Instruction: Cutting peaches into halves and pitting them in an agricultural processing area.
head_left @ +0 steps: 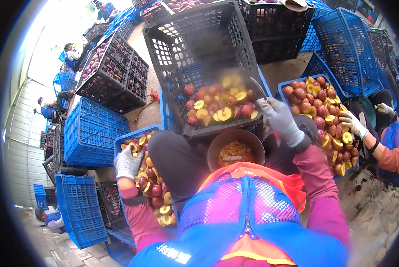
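Note:
My left hand (128, 163), in a grey glove, is at a blue crate (141, 131) of halved plums (157, 190) beside my left leg. Its thumb and fingers are apart, close to the fruit, and I make out nothing held. In my right hand (281, 122), also gloved, is a knife (257, 86) with its blade pointing up and to the left. Straight ahead, a black crate (199, 40) leans toward me with whole and cut plums (221, 104) along its near side. Between my legs sits a round bowl (213, 151) of orange-brown plum stones (235, 150) with a pale object on them.
Another blue crate (281, 86) full of halved plums stands at my right. Beyond it a co-worker's gloved hand (353, 124) touches its fruit. Stacked black crates (115, 75) of dark plums and upturned blue crates (92, 131) crowd the left. More people work farther off.

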A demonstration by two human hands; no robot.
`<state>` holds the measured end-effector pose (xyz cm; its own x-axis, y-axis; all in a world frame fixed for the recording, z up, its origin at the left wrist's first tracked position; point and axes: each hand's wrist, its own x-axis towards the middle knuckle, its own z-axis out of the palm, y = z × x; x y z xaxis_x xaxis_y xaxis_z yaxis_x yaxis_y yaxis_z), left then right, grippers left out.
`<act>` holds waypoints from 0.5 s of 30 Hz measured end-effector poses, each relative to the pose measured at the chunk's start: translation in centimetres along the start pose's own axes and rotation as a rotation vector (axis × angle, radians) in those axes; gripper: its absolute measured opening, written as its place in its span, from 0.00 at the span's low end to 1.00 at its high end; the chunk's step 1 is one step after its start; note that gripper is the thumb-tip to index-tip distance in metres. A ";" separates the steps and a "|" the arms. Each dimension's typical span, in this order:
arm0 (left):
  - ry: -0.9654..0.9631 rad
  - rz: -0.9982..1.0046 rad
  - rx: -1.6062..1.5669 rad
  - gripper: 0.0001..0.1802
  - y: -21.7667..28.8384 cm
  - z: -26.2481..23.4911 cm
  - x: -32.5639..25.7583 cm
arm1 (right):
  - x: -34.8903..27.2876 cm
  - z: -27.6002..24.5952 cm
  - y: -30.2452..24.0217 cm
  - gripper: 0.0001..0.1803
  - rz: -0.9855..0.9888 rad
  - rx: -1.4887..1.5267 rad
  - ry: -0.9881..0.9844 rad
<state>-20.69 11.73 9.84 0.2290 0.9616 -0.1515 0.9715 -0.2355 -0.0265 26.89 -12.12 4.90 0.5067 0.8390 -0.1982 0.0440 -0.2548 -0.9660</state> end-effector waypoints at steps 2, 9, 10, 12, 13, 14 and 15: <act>0.154 0.109 -0.043 0.26 2.9 -2.2 1.4 | 1.4 0.1 0.1 0.21 0.009 0.074 -0.010; 0.047 0.713 -0.441 0.25 27.2 2.4 17.1 | 4.7 1.3 6.5 0.19 -0.470 -0.380 0.106; -0.007 0.675 -0.351 0.26 29.2 4.8 20.8 | 3.9 1.0 4.9 0.17 -0.359 -0.366 0.016; -0.143 0.611 -0.154 0.28 33.7 9.8 27.5 | 4.4 0.5 5.1 0.15 -0.335 -0.456 0.040; -0.218 0.571 -0.063 0.29 35.1 12.3 29.6 | 4.7 0.4 5.3 0.14 -0.325 -0.500 0.047; -0.292 0.542 0.038 0.30 36.3 14.8 31.2 | 5.0 0.2 5.6 0.14 -0.317 -0.554 0.033; -0.367 0.515 0.142 0.31 37.3 17.2 32.7 | 5.3 0.2 5.6 0.13 -0.308 -0.587 0.013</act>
<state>21.99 31.93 -13.11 0.6035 0.6155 -0.5069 0.7195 -0.6944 0.0134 29.61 -9.00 -1.56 0.4061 0.9105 0.0779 0.6488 -0.2273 -0.7263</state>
